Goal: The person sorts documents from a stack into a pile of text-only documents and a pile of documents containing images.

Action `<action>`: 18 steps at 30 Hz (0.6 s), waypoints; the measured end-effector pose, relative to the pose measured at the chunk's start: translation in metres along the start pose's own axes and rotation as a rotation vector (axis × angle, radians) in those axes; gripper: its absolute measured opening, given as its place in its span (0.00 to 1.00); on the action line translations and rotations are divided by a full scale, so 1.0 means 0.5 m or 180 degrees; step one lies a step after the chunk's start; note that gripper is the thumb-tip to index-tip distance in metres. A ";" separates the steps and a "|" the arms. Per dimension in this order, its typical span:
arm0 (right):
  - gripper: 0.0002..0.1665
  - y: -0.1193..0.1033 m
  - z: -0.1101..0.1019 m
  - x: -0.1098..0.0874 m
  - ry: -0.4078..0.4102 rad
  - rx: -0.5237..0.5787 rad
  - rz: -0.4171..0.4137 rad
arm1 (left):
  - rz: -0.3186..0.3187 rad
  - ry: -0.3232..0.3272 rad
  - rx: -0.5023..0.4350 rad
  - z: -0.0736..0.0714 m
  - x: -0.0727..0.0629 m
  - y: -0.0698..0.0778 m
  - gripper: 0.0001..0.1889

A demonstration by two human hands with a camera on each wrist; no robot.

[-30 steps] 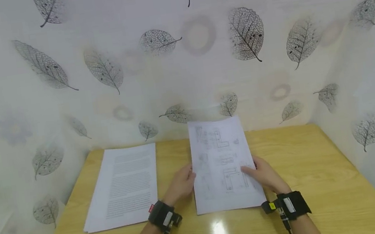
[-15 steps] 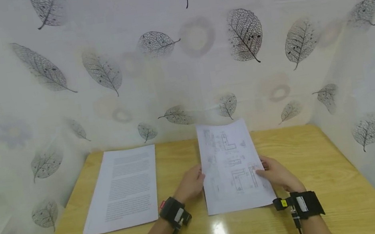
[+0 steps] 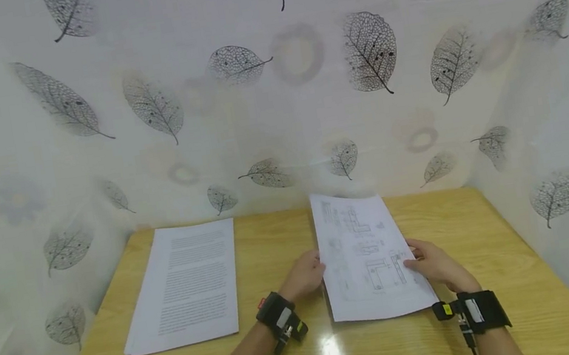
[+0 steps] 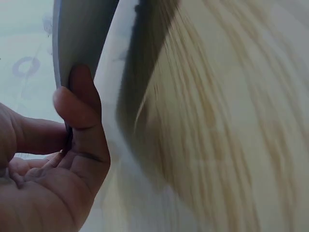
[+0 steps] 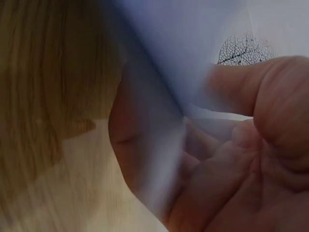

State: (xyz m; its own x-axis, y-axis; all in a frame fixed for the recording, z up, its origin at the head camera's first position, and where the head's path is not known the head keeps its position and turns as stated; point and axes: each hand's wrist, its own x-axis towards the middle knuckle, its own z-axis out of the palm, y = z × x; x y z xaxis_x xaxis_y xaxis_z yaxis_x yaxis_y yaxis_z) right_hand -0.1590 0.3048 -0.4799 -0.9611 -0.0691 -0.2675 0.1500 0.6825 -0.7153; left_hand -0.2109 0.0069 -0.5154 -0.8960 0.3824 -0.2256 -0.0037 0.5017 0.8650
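A sheaf of white paper [image 3: 351, 278], its top sheet printed with line drawings of L-shaped parts, is held up in front of me right of centre. My left hand [image 3: 304, 274] pinches its left edge. In the left wrist view the thumb and curled fingers of the left hand [image 4: 72, 150] close on the paper [image 4: 87, 34], which stands off the tabletop over a dark shadow. At the right edge my right hand [image 3: 441, 267] grips with the thumb on top. The right wrist view shows the paper [image 5: 159, 96] blurred, between thumb and fingers of the right hand [image 5: 217, 145].
A second stack of paper [image 3: 191, 289], printed with text, lies on the left of the wooden table [image 3: 497, 268]. A pale curtain [image 3: 274, 111] with a leaf pattern hangs behind the table and along both sides. Black straps with cameras and cables circle both wrists.
Both hands have carried the sheaf to the right, away from the text stack. The sheaf now leans a little more, its right side lower. The stack on the left has stayed put.
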 end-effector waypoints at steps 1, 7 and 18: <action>0.33 0.003 -0.002 -0.003 -0.0005 -0.0010 0.0029 | -0.0012 -0.0010 -0.0001 0.005 0.002 0.001 0.13; 0.33 0.025 -0.014 -0.017 -0.0031 -0.0113 0.0212 | 0.0071 -0.0093 -0.0023 0.031 0.013 0.009 0.10; 0.34 0.056 -0.035 -0.024 0.0108 -0.0404 0.0449 | 0.0254 -0.0268 0.0327 0.060 0.026 0.042 0.19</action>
State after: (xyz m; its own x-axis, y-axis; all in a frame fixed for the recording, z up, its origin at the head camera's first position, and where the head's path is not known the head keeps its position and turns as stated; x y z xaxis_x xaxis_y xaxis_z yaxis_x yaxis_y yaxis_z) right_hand -0.1472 0.3375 -0.4852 -0.9401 0.0569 -0.3361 0.2555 0.7702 -0.5844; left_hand -0.2095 0.0459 -0.5136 -0.8512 0.4859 -0.1985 0.1153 0.5421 0.8324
